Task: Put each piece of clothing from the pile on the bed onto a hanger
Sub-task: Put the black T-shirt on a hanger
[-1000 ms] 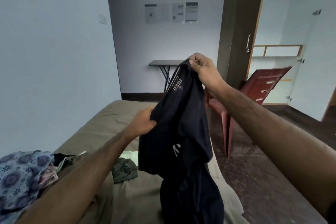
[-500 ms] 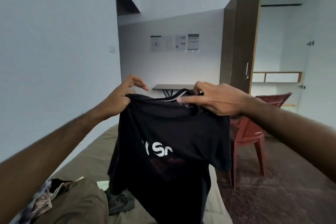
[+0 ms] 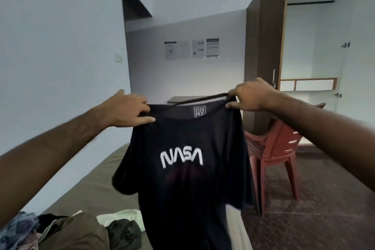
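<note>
T-shirt (image 3: 182,178) hangs above bed (image 3: 97,184); pile (image 3: 67,231) lower left, chair (image 3: 274,148) right.

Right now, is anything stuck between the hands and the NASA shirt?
No. The left hand and right hand both pinch the black NASA shirt directly at its shoulders, with nothing between fingers and cloth. No hanger shows in this view, so the way to one cannot be judged.

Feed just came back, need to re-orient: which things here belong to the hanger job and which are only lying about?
Job:
- black NASA T-shirt, held up spread by the shoulders
- left hand and right hand, each gripping a shoulder
- pile of clothes on the bed
No hanger in view.

Lying about:
- red plastic chair
- folding table
- papers on the wall
- wardrobe door
</note>
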